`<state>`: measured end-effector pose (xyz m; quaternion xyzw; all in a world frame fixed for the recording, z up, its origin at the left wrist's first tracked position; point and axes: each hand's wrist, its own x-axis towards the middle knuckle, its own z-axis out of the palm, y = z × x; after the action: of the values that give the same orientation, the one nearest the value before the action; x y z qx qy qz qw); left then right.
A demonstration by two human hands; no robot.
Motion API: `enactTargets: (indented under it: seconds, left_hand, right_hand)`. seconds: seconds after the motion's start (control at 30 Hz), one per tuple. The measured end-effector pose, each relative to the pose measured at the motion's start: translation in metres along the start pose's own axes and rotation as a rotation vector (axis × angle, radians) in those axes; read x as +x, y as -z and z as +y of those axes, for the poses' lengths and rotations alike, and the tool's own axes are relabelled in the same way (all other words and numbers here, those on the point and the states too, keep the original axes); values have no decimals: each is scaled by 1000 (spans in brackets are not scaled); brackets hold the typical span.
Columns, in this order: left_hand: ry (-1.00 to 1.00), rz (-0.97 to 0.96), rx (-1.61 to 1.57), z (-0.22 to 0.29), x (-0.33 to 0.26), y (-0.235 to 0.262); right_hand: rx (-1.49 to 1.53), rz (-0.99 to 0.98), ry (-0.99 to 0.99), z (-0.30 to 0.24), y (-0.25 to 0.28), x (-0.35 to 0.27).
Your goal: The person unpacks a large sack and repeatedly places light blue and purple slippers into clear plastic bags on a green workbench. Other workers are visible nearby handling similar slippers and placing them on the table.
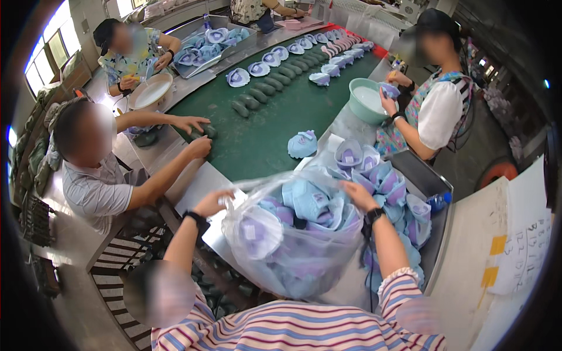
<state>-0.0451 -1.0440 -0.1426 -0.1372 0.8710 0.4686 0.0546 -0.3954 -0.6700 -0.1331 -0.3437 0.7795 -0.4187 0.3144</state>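
Note:
Between my hands is a clear plastic bag (pixel 328 281) filled with light-blue and purple shoe uppers (pixel 305 199). My left hand (pixel 213 203) pinches the bag's rim on its left side. My right hand (pixel 360 196) is closed on the rim at the other side, so the mouth is spread. One upper with a pale round face (pixel 257 234) presses against the bag's left wall. More loose uppers (pixel 386 181) are heaped in a metal tray right of the bag. A single upper (pixel 302 144) lies on the green belt just beyond the bag.
The green conveyor belt (pixel 234 152) carries rows of dark green foot-shaped lasts (pixel 275 82) and uppers. A person at left (pixel 93 181) handles a last. Others work beside a beige basin (pixel 153 93) and a green basin (pixel 366 102). A blue-capped bottle (pixel 439 200) lies by the tray.

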Motion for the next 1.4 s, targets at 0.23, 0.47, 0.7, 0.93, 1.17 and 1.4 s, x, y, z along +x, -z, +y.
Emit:
enactTargets:
  seconds: [0.23, 0.47, 0.7, 0.93, 1.17, 1.4]
  left_hand:
    - [-7, 237, -695, 39, -79, -87]
    - [128, 244, -720, 50, -110, -115]
    - [-244, -224, -165, 16, -98, -211]
    - [-86, -230, -108, 124, -121, -191]
    - [-92, 354, 364, 185, -163, -151]
    - [-733, 261, 650, 201, -151, -158]
  right_hand:
    - [393, 143, 62, -19, 10, -58]
    - [139, 243, 23, -62, 16, -142]
    - [398, 128, -37, -29, -59, -162]
    - [-398, 625, 135, -43, -19, -150]
    - [-760, -6, 560, -127, -87, -250]
    - [-796, -125, 665, -151, -102, -290]
